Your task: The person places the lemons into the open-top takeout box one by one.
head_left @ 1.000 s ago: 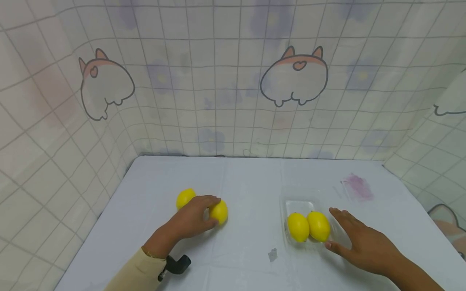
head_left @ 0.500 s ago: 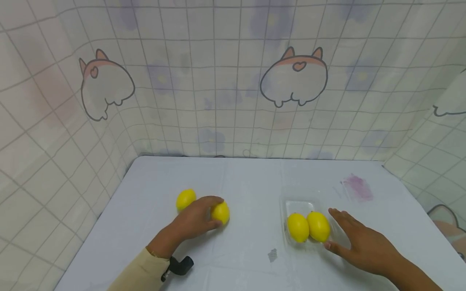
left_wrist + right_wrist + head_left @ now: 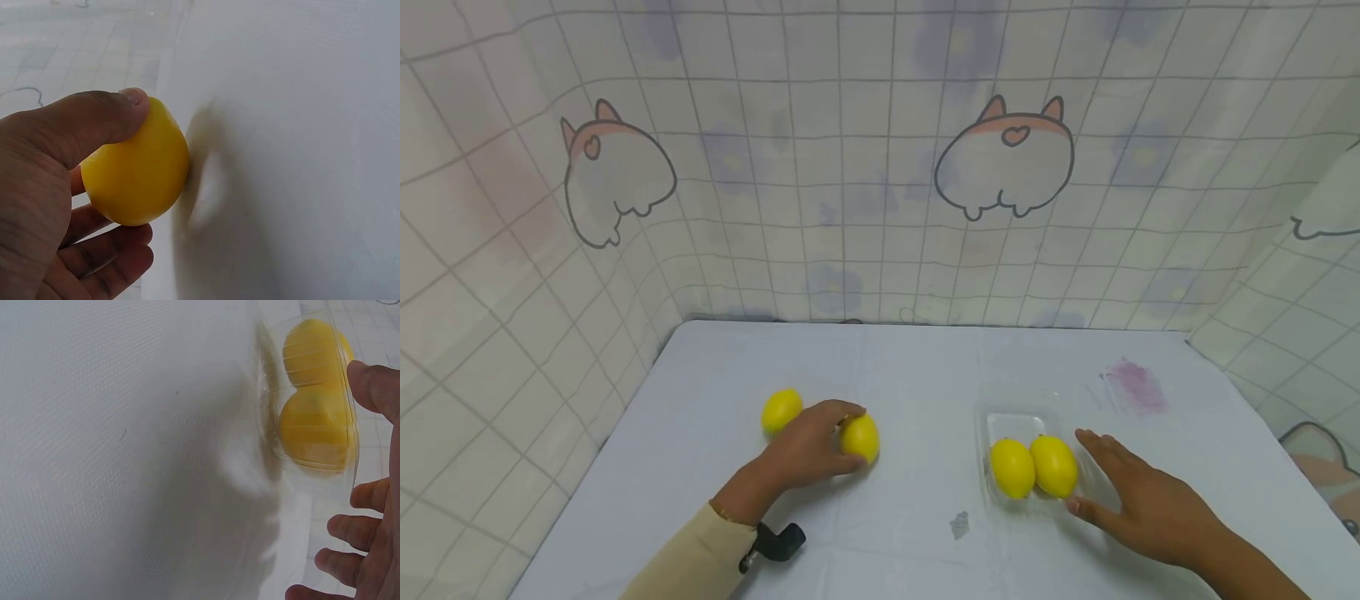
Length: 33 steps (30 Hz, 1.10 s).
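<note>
My left hand (image 3: pixel 808 446) grips a yellow lemon (image 3: pixel 861 439) on the left half of the table. In the left wrist view the thumb (image 3: pixel 119 115) presses one side of that lemon, and its underside is close to the white cloth. A second lemon (image 3: pixel 781 410) lies just behind this hand, partly covered by it. On the right stands a clear plastic container (image 3: pixel 1013 425) with two lemons side by side in its near part. Fingers spread, my right hand (image 3: pixel 1157 508) is at the container's right side, its thumb (image 3: pixel 372 384) right at the rim.
White cloth covers the table (image 3: pixel 917 375). A grey patch (image 3: pixel 960 525) is in front of the container and a pink stain (image 3: pixel 1137 385) behind it to the right. A tiled-pattern curtain (image 3: pixel 865 208) closes off the back and sides. A black wrist mount (image 3: pixel 778 543) juts from the left sleeve.
My left hand has shifted slightly to the right with the lemon in its grip. The right hand, the container and the other lemons stay where they were.
</note>
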Tool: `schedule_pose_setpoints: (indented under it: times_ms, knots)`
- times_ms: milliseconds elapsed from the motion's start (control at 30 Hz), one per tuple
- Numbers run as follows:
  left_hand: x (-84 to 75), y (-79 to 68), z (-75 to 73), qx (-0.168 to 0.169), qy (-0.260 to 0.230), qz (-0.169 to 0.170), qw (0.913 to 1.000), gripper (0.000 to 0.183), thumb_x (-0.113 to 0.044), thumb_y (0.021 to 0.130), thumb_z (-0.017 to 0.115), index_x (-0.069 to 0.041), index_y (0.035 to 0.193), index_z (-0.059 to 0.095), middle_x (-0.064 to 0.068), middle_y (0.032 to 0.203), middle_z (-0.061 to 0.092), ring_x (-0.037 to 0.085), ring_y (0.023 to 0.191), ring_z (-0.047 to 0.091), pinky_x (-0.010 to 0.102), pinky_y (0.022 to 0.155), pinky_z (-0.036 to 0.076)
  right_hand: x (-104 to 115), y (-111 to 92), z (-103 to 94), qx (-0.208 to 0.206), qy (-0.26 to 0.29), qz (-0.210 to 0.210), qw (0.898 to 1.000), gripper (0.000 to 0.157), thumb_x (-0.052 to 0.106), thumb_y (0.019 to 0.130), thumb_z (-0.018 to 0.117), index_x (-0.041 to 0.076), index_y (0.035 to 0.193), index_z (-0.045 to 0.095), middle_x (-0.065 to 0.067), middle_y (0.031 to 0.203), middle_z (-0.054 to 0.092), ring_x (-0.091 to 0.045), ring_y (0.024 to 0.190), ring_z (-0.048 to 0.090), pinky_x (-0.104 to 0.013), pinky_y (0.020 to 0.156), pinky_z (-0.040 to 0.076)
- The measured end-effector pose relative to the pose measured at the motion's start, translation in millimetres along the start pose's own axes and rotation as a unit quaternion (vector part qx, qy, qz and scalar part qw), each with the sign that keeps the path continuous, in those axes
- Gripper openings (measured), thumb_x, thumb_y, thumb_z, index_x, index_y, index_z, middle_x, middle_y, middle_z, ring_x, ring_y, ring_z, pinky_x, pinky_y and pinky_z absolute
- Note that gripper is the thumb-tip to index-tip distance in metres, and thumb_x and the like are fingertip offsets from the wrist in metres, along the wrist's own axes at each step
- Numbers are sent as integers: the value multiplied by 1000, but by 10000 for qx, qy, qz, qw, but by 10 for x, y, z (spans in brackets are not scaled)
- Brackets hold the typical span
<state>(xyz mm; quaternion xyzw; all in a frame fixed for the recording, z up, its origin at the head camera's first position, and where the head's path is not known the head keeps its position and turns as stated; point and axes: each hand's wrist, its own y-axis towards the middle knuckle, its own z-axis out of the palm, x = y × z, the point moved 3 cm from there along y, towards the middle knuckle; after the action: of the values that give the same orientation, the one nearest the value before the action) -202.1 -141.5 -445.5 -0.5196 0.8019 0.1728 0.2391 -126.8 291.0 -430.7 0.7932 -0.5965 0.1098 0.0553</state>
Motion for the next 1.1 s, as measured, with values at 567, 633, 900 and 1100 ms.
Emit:
schedule_pose_setpoints:
  times_ms: [567, 633, 900, 1100]
  knots:
    - [-285, 222, 24, 115, -340, 261, 9990, 68, -35, 82, 87, -17, 141, 60, -2, 138, 60, 19, 123, 56, 42, 107, 46, 9, -4, 16, -11, 44, 5, 10000, 97, 75, 90, 56, 12, 159, 35, -21, 156, 42, -47, 132, 50, -65, 80, 55]
    - [-328, 260, 38, 139, -303, 314, 9990, 68, -35, 83, 87, -17, 141, 60, -2, 138, 60, 18, 122, 56, 41, 108, 45, 12, -4, 17, -26, 44, -1, 10000, 97, 75, 90, 57, 12, 159, 35, -21, 156, 42, -47, 133, 50, -65, 81, 55]
    - [-521, 391, 113, 201, -197, 603, 9978, 67, -37, 84, 86, -16, 142, 60, -3, 138, 60, 16, 122, 56, 39, 108, 45, -1, -6, 14, -74, -23, -29, 10000, 97, 72, 91, 59, 9, 160, 32, -24, 156, 42, -49, 130, 52, -65, 79, 55]
    - [-631, 467, 177, 261, -213, 731, 9968, 67, -39, 84, 86, -17, 142, 59, -5, 138, 60, 15, 124, 55, 38, 109, 44, -16, 2, 30, 14, -22, 15, 10000, 97, 72, 91, 59, 9, 160, 33, -25, 155, 42, -50, 128, 53, -65, 77, 55]
